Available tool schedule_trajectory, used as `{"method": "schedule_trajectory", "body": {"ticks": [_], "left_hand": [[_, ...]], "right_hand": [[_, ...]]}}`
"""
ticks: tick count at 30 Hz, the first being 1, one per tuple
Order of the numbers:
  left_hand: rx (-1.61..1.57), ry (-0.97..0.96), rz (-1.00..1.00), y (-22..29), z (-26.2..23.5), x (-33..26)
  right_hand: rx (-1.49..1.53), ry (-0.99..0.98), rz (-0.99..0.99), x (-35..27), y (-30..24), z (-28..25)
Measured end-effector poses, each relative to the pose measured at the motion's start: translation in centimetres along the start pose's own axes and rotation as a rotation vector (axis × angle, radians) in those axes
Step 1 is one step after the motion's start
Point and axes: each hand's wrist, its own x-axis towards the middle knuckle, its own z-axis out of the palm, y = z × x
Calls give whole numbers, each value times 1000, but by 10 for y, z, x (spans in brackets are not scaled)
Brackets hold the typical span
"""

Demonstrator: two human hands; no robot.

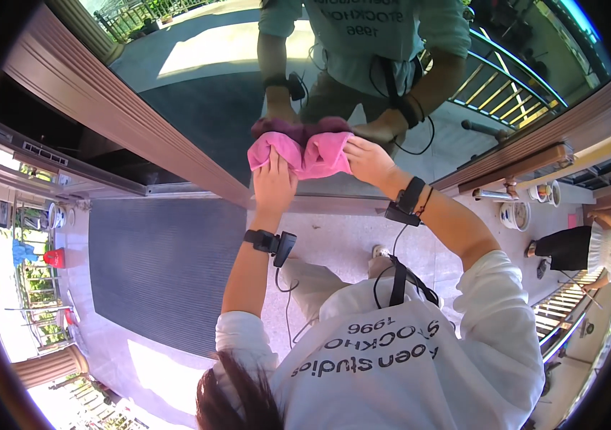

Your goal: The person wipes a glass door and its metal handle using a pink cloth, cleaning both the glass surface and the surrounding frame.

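Note:
A bunched pink cloth (327, 156) is up against a dark, glossy glass pane (212, 107), which mirrors the cloth and my arms. My left hand (275, 186) holds the cloth's left part, its fingers pressed together over the folds. At the other end, my right hand (371, 162) grips the right edge between thumb and fingers. The cloth spans the gap between both hands. Each wrist wears a black strap with a small device and a cable.
A brown ridged frame (126, 93) borders the pane on the left. Below lies a dark ribbed mat (166, 272) on pale tiles. To the right are white buckets (515, 215), a door handle (492, 194), a railing and another person (570, 247).

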Motion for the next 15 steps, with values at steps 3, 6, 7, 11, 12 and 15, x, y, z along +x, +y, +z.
{"method": "schedule_trajectory", "body": {"ticks": [3, 6, 7, 11, 12, 15], "left_hand": [[90, 184, -44, -4, -21, 27], [85, 196, -98, -6, -27, 33], [52, 172, -106, -5, -21, 27], [-41, -136, -95, -5, 16, -15], [-29, -209, -54, -3, 33, -35], [-35, -380, -10, 8, 58, -69]], "right_hand": [[-29, 176, 108, 44, 24, -42], [27, 220, 184, 47, 16, -33], [41, 196, 195, 38, 4, -17], [86, -84, 97, -31, -48, 36], [134, -104, 105, -47, -57, 55], [91, -237, 30, -56, -56, 51]]}}
